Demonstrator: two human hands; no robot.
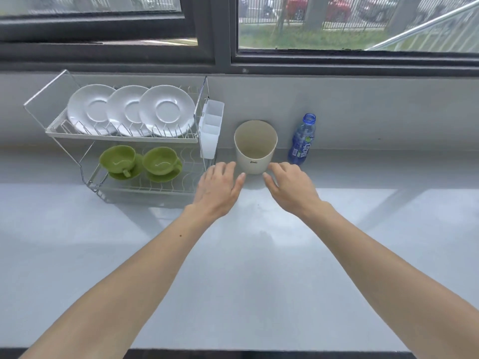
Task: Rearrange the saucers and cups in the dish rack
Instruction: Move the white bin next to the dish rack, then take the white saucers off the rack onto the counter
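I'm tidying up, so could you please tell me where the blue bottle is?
The blue bottle stands at the right of the head view, against the wall, just right of the cream container.

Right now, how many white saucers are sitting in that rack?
3, all standing on edge in the top tier of the dish rack: left saucer, middle saucer, right saucer, each overlapping the next. None seems hidden behind them.
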